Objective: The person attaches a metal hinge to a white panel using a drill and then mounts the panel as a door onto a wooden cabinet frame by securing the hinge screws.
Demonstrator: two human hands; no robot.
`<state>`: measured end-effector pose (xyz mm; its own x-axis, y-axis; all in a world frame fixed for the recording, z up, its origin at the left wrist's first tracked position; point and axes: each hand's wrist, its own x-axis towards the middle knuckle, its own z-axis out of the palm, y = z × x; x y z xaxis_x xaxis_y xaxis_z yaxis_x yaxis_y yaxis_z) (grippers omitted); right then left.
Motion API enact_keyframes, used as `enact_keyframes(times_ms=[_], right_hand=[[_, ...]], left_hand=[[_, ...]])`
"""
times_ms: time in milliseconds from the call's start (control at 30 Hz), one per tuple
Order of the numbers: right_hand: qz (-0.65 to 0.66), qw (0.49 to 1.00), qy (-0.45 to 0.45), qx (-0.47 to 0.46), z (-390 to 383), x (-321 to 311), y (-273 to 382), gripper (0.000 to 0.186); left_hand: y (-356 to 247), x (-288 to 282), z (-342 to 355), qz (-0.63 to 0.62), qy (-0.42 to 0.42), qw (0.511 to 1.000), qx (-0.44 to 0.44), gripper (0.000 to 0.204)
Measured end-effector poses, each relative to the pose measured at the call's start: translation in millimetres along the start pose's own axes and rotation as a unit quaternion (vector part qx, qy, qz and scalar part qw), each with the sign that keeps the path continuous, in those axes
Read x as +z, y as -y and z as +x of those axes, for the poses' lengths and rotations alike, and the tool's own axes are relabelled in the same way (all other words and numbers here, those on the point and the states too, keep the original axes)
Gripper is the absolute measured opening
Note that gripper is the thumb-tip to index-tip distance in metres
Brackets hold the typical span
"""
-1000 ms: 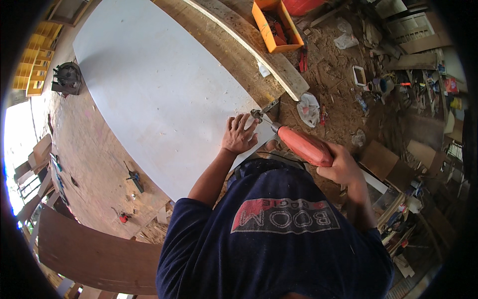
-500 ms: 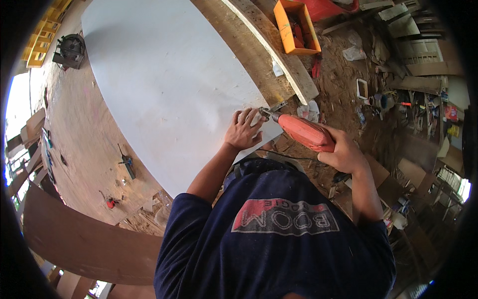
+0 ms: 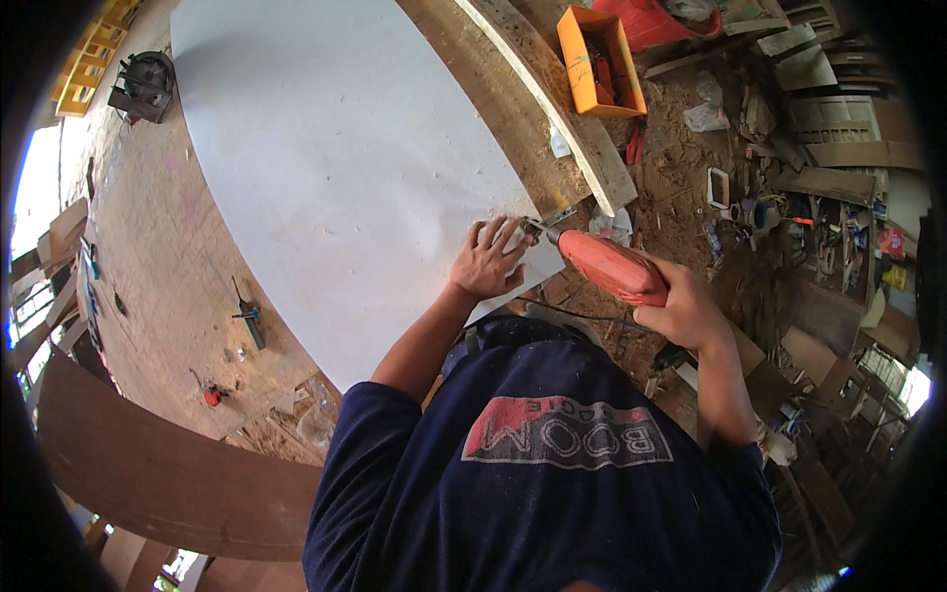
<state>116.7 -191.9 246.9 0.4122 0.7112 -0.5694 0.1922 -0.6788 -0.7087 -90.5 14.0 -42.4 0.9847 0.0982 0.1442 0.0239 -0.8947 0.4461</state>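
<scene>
While the left forearm slants up and inward from the dark shirt, the left hand rests palm down on the white sheet, its fingers fanned apart and pointing away from the body, the thumb held out to the side; it grips nothing that shows. The right elbow is bent out to the side, and the right hand is wrapped round the back end of the red tool. The tool lies slantwise, its nose toward the left fingertips, over the sheet's near right corner. A small metal part is at the nose, just beside those fingertips; whether they touch it, I cannot tell. A dark cable runs below the tool, near the body.

Farther out on the right, beyond the sheet's corner, a white tray lies on the littered floor; its dark inside is too small to read. Past the plank stands the orange bin, open at the top, with red and dark items inside, too jumbled to name. Farthest, near the upper edge, a red tub holds something pale, perhaps a plastic bag.
</scene>
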Motion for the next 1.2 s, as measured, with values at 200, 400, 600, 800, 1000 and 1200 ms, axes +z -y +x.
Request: enact_keyframes(times_ms=[200, 400, 600, 800, 1000, 1200], right_hand=[[-0.017, 1.0, -0.003, -0.002, 1, 0, -4, 0.075], [-0.022, 1.0, -0.007, -0.009, 1, -1, -10, 0.076], [-0.001, 1.0, -0.002, 0.007, 1, 0, -17, 0.075], [0.022, 0.999, -0.004, -0.028, 3, -1, -22, 0.075], [-0.001, 1.0, -0.007, -0.026, 4, -3, -25, 0.072], [0.021, 0.999, -0.003, -0.032, 7, -3, -25, 0.072]], left_hand=[[0, 1, 0, -0.003, 0.004, 1.0, 0.0, 0.056], [1, 3, -1, -0.008, -0.006, 1.0, 0.002, 0.057], [0, 0, 1, 0.003, 0.017, 1.0, 0.003, 0.058], [0, -1, 1, 0.007, 0.034, 0.999, 0.001, 0.058], [-1, -1, 2, 0.007, 0.037, 0.999, 0.0, 0.058], [-2, 0, 0, 0.014, 0.034, 0.999, 0.0, 0.057]])
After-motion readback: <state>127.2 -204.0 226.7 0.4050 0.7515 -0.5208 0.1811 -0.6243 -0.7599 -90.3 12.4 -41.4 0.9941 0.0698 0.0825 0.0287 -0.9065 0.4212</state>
